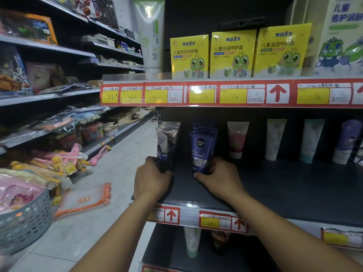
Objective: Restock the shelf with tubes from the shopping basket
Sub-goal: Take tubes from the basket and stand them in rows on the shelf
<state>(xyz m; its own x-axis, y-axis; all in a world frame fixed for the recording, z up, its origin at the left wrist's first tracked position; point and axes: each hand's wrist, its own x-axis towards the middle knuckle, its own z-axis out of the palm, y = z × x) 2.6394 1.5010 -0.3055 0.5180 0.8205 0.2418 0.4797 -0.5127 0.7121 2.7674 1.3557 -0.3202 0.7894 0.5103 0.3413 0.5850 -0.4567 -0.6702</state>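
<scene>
On the dark middle shelf (275, 189) my left hand (152, 178) grips the base of a silver and dark blue tube (167, 142) standing upright at the shelf's left end. My right hand (220, 176) holds the bottom of a blue Nivea Men tube (202, 150), also upright, with more blue tubes lined up behind it. The two tubes stand about a hand's width apart. Further right stand a pink and white tube (237, 138), a white tube (275, 138), a pale teal tube (312, 139) and a purple bottle (346, 141).
Yellow frog boxes (233, 54) and a tall white tube (151, 34) fill the shelf above, behind a red price strip (231, 94). A grey perforated basket (23, 218) sits on the floor at left beside an orange-edged pouch (84, 199). The left aisle shelving holds toys and stationery.
</scene>
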